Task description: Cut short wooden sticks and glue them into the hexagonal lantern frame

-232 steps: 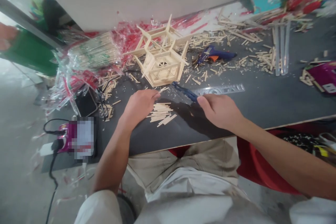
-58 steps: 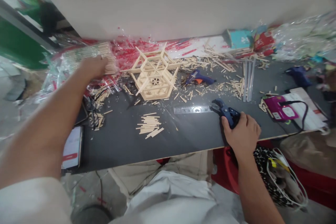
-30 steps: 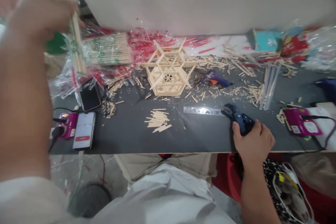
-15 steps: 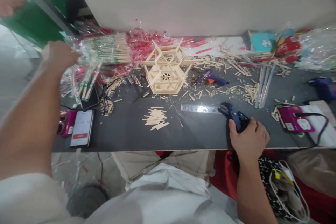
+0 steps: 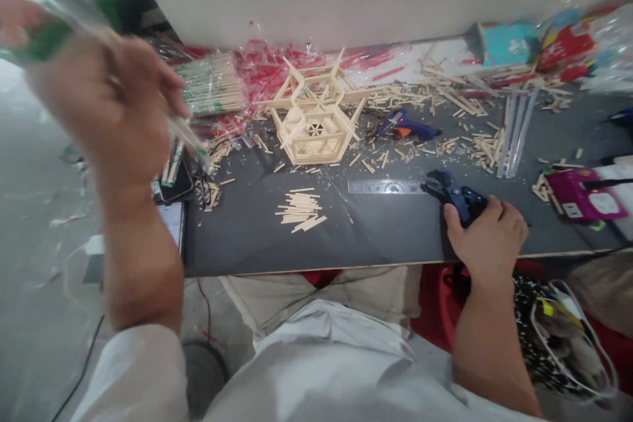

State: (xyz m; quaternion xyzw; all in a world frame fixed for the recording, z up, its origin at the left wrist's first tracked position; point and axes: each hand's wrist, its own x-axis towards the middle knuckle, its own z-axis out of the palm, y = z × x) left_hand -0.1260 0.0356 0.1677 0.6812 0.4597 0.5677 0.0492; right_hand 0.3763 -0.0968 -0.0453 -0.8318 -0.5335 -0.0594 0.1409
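My left hand [image 5: 119, 92], smeared by motion, is raised over the left end of the bench. Its fingers are closed around a wrapped pair of chopsticks [image 5: 186, 134], pale with green print, slanting down to the right. Below lie more wrapped chopsticks [image 5: 173, 163] on a dark phone. My right hand [image 5: 489, 234] is wrapped round the handles of a blue hand cutter [image 5: 457, 198] lying by the front edge, its jaws pointing left. The jaws touch or overlap the end of a clear ruler [image 5: 388, 186]. A small pile of cut sticks [image 5: 301, 210] lies left of the ruler.
A hexagonal stick frame [image 5: 316, 122] stands mid-bench, with a blue glue gun [image 5: 408, 125] right of it. Behind are a pack of chopsticks [image 5: 210, 82] and red wrappers [image 5: 262, 66]. A magenta box [image 5: 586, 193] sits at right. Stick scraps litter the back.
My left hand has come up and closer from the chopstick packs at the left, with a wrapped pair in it. My right hand stays on the cutter. The view has shifted slightly.
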